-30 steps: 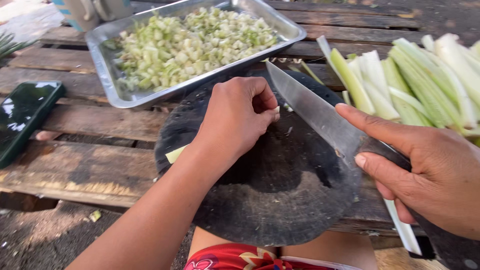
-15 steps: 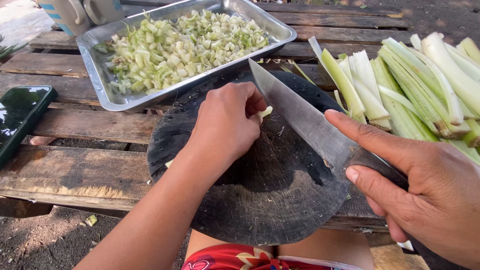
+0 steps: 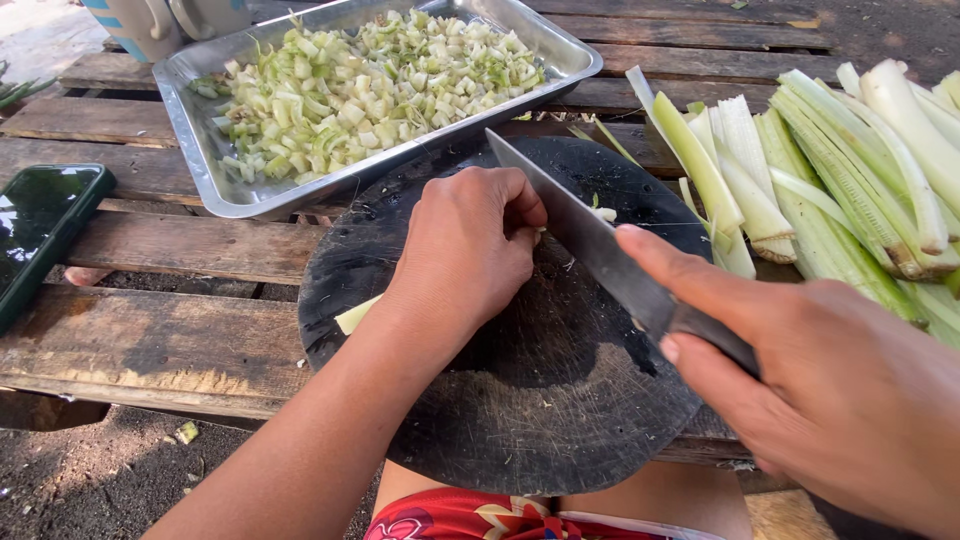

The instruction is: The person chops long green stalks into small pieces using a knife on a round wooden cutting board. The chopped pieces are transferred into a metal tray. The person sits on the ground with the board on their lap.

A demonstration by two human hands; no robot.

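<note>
Head view: left hand (image 3: 470, 250) curled down on a pale green stalk (image 3: 358, 314), which lies under the palm on the round black board (image 3: 520, 400), one end poking out by the wrist. Right hand (image 3: 830, 390) clamped on knife (image 3: 590, 240), blade just beside left fingers. Tray (image 3: 200, 150) of chopped pieces behind; whole stalks (image 3: 850, 190) on the surface at right.

Open room on the near half of the board; far side and right crowded.

From the black round board (image 3: 520, 400), bare surface lies open at 6 o'clock. The steel tray (image 3: 200, 150) blocks 11 to 12, its rim touching the board; the pale green stalks (image 3: 840, 190) crowd 2 to 3. The knife (image 3: 590, 235) slants across the middle beside the left hand (image 3: 465, 250). At 9, bare worktop (image 3: 190, 240) runs to the dark phone (image 3: 40, 225).
</note>
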